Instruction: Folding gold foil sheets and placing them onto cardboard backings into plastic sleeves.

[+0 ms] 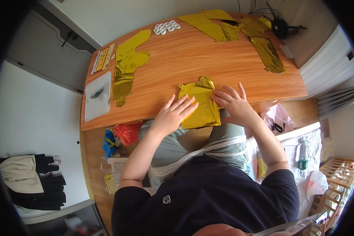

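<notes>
In the head view, I seem to be flattening the folded, shiny gold foil piece (203,103) at the near edge of the brown wood-grain table (167,59). My left hand (172,115) and right hand (236,108) lie spread, ungripping, on its sides; next calls for light, even pressure.

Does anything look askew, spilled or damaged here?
Nothing looks spilled or clearly damaged. One slight oddity: the folded gold foil at the left hand and right hand overhangs the table's near edge.
</notes>
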`<action>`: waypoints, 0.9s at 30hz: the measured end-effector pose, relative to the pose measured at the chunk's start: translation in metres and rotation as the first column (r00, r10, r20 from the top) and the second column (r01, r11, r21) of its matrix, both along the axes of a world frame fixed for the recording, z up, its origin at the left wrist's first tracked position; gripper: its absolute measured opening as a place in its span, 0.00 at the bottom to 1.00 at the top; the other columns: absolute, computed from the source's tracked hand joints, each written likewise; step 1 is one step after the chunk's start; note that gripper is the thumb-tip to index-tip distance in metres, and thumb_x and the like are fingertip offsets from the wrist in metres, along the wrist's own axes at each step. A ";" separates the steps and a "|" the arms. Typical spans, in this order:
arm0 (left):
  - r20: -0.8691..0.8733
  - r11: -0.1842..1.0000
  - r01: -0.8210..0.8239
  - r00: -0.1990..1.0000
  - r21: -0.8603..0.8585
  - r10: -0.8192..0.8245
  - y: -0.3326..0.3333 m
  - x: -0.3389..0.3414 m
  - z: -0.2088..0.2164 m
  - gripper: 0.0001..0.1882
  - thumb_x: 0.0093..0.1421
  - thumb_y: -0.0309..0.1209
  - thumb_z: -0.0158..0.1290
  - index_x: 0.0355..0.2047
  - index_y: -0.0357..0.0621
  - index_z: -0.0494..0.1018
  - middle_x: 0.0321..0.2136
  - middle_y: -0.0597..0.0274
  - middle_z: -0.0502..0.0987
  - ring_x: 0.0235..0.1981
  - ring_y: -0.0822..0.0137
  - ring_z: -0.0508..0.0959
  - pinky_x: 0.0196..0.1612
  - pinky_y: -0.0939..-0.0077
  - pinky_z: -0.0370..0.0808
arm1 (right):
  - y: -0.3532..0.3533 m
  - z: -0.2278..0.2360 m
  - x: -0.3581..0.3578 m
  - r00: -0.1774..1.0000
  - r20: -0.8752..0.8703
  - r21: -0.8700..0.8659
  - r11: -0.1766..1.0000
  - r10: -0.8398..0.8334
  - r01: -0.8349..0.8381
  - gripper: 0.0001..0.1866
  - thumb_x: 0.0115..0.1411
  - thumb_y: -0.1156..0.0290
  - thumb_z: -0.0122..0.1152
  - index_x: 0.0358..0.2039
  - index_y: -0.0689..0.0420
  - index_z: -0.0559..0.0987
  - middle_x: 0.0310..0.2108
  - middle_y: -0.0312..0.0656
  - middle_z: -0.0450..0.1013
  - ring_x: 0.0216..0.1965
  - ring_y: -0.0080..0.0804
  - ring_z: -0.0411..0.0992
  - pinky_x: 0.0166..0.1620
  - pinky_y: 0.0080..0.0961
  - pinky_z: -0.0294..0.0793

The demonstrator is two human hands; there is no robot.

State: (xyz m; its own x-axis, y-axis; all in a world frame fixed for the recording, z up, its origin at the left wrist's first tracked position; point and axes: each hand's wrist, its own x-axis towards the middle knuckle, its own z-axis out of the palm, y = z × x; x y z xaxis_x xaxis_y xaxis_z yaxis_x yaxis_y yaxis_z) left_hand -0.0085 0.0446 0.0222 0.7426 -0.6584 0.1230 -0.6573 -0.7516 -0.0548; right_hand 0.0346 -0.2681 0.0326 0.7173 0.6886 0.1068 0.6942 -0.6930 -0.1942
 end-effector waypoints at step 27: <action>0.099 0.940 -0.025 0.993 -0.339 0.062 0.011 0.102 0.009 0.41 0.70 0.66 0.43 0.73 0.53 0.64 0.74 0.54 0.61 0.75 0.52 0.60 0.74 0.48 0.56 | 0.053 0.006 0.034 0.891 -0.394 0.491 0.768 -0.226 0.412 0.31 0.59 0.70 0.70 0.63 0.59 0.73 0.29 0.45 0.81 0.32 0.44 0.80 0.40 0.36 0.79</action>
State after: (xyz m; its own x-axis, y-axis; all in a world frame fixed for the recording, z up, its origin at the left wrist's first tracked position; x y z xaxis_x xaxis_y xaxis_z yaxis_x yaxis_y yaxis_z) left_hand 0.0939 0.0552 0.0307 0.7396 -0.5320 0.4122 -0.6280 -0.7658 0.1385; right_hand 0.0686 -0.2152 0.0385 0.9430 0.3025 0.1390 0.2962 -0.5721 -0.7648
